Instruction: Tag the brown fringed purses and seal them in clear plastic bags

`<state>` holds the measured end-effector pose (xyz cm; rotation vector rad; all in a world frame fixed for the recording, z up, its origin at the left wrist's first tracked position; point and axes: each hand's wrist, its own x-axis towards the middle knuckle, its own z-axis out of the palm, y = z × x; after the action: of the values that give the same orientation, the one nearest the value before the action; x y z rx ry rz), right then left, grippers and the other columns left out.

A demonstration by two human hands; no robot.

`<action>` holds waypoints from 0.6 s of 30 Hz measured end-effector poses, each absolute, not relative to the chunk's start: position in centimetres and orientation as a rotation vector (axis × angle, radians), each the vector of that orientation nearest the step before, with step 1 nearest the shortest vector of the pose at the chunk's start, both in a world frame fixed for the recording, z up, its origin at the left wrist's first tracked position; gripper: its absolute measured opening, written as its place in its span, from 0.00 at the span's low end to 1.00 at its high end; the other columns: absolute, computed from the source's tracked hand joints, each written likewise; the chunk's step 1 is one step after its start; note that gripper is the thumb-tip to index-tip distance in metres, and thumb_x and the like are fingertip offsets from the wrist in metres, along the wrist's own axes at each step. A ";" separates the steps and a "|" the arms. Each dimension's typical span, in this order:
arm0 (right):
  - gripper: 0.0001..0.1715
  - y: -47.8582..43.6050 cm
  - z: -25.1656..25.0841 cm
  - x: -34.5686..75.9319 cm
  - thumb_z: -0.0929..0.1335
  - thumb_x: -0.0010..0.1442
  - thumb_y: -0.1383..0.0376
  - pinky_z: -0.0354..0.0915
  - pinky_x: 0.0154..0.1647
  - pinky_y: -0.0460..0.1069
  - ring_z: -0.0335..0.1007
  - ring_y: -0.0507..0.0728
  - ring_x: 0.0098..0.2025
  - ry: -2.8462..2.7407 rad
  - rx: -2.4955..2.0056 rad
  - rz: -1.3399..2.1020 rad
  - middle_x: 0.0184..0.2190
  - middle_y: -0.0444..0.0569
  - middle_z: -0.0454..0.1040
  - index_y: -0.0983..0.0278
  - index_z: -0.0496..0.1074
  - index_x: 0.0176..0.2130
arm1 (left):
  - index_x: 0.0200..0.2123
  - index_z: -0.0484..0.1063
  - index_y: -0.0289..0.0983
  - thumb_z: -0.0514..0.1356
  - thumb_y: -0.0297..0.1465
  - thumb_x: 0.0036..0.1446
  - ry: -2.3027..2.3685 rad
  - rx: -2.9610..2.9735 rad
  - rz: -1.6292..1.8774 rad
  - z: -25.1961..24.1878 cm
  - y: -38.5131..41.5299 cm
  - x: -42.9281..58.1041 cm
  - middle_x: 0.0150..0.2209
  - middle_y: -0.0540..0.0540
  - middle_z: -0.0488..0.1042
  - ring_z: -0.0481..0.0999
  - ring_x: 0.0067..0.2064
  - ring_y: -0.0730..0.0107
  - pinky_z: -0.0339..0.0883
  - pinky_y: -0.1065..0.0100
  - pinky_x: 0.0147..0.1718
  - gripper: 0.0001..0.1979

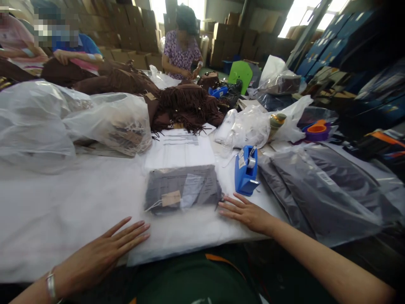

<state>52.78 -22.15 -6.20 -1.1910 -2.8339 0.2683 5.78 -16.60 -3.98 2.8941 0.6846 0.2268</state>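
A dark grey folded item in a clear plastic bag (202,185) lies flat in front of me, with a tan tag (171,198) on a string showing on it. To its lower left, my left hand (109,249) rests palm down with fingers stretched out on the white plastic-covered tabletop (79,198). On the other side, my right hand (247,215) is spread flat, fingertips close to the bag's right edge; whether they touch it I cannot tell. Neither hand holds anything. A blue tape dispenser (246,173) stands just beyond my right hand.
Grey items in clear bags (329,185) lie at the right. Brown fringed goods (190,105) are heaped beyond a printed white sheet (180,147). Clear plastic bags (107,118) fill the left. Several people sit across the table, before stacked cartons (136,25).
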 end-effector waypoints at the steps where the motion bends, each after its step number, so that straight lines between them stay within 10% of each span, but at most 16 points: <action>1: 0.39 -22.1 -6.5 52.9 0.57 0.59 0.77 0.41 0.66 0.62 0.41 0.57 0.67 -2.849 -1.143 0.276 0.65 0.44 0.52 0.54 0.48 0.65 | 0.62 0.54 0.51 0.48 0.20 0.52 0.561 2.898 0.102 -3.9 -15.9 5.8 0.60 0.55 0.62 0.63 0.60 0.70 0.53 0.61 0.61 0.35; 4: 0.38 -22.3 -6.8 52.3 0.56 0.58 0.77 0.40 0.67 0.61 0.41 0.56 0.67 -2.814 -1.098 0.326 0.64 0.46 0.54 0.57 0.50 0.64 | 0.64 0.48 0.48 0.46 0.18 0.53 0.428 2.841 -0.007 -4.4 -14.1 6.2 0.63 0.50 0.56 0.57 0.63 0.67 0.44 0.53 0.63 0.36; 10: 0.25 -23.6 -8.9 50.5 0.56 0.64 0.65 0.48 0.64 0.60 0.56 0.58 0.62 -2.375 -1.179 0.555 0.56 0.52 0.68 0.63 0.62 0.59 | 0.54 0.67 0.45 0.48 0.24 0.60 0.663 2.501 0.494 -8.1 -14.5 5.9 0.54 0.47 0.71 0.68 0.56 0.64 0.54 0.54 0.61 0.22; 14: 0.20 -25.8 -10.7 48.3 0.56 0.66 0.63 0.63 0.51 0.55 0.71 0.57 0.46 -1.918 -1.399 0.520 0.44 0.53 0.76 0.62 0.71 0.48 | 0.41 0.73 0.38 0.50 0.38 0.62 1.516 2.007 0.764 -9.5 -16.6 6.7 0.39 0.47 0.79 0.77 0.41 0.62 0.72 0.67 0.41 0.15; 18: 0.21 -26.4 -10.7 45.8 0.57 0.66 0.56 0.63 0.34 0.50 0.70 0.57 0.30 -1.629 -1.829 0.513 0.27 0.50 0.75 0.62 0.72 0.35 | 0.29 0.71 0.39 0.51 0.45 0.59 1.999 1.821 0.652 -9.4 -17.0 8.1 0.22 0.52 0.72 0.74 0.26 0.67 0.65 0.71 0.25 0.18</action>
<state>45.77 -26.40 -10.70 -1.8285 -1.6294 0.5127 8.08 -17.01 -9.43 1.8213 1.9995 0.6520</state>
